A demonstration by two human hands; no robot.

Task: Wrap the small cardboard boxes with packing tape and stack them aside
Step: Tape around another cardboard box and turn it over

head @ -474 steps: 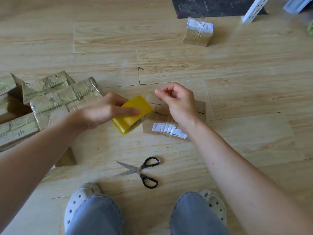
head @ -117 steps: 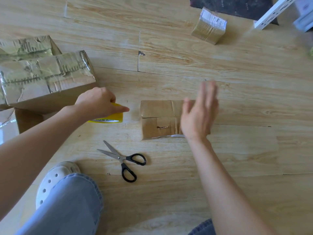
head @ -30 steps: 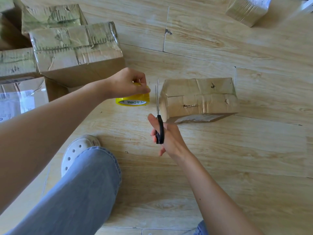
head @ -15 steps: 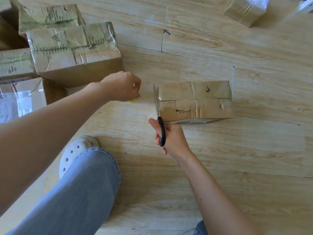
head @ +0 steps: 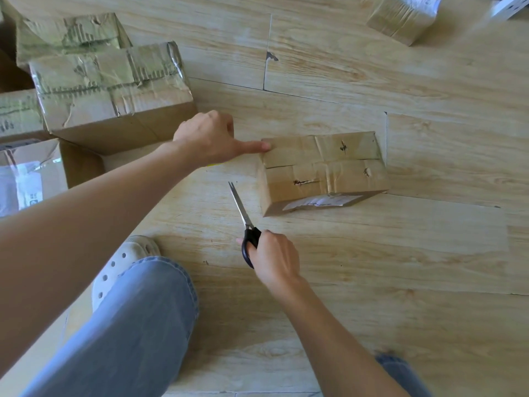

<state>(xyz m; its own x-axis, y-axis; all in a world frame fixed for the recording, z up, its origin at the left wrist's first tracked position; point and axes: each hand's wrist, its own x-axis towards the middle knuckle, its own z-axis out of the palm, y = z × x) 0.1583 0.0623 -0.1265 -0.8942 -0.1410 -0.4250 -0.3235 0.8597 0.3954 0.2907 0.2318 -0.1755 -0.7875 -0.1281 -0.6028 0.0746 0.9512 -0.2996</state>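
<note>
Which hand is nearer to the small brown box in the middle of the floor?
Left. The left hand touches the box at a top corner with one outstretched finger. The right hand, gripping the scissors, is closer to the person, apart from the box.

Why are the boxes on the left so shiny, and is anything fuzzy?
Head view: tape on the big left boxes glints in the light; the far small box and the jeans at the bottom right edge look soft and smeared; the scissors and the middle box are sharp; the yellow tape roll is mostly hidden under the left hand.
</note>
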